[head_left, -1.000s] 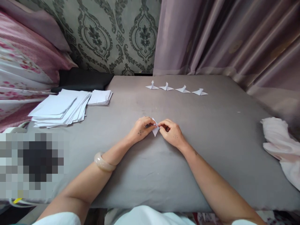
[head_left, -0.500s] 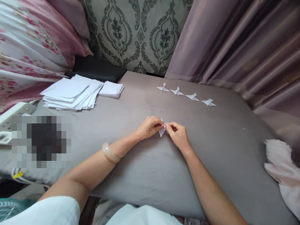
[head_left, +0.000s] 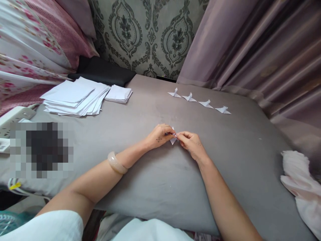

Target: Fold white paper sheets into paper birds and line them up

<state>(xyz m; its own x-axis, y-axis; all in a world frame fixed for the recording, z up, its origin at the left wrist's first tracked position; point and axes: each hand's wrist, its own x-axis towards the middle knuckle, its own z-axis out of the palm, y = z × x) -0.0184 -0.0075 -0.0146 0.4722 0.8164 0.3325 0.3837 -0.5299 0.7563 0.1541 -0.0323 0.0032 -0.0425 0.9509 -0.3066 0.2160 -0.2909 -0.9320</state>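
Observation:
A small folded white paper bird is held between my two hands, just above the grey cloth surface. My left hand pinches it from the left with thumb and fingers. From the right, my right hand pinches its tip with thumb and forefinger. Fingers cover much of the paper, so only its pointed ends show. Farther back, several finished-looking paper birds stand in a slanting row, among them one paper bird at the left end and another paper bird at the right end.
At the back left lie a large stack of white paper and a smaller paper stack. Behind them is a black cloth item. A power strip sits at the left edge, below a floral curtain. Bunched pale cloth lies at right.
My right hand has turned slightly, its fingers drawing closer together at the tip of the paper bird. My left hand keeps its pinch. The view has shifted a little.

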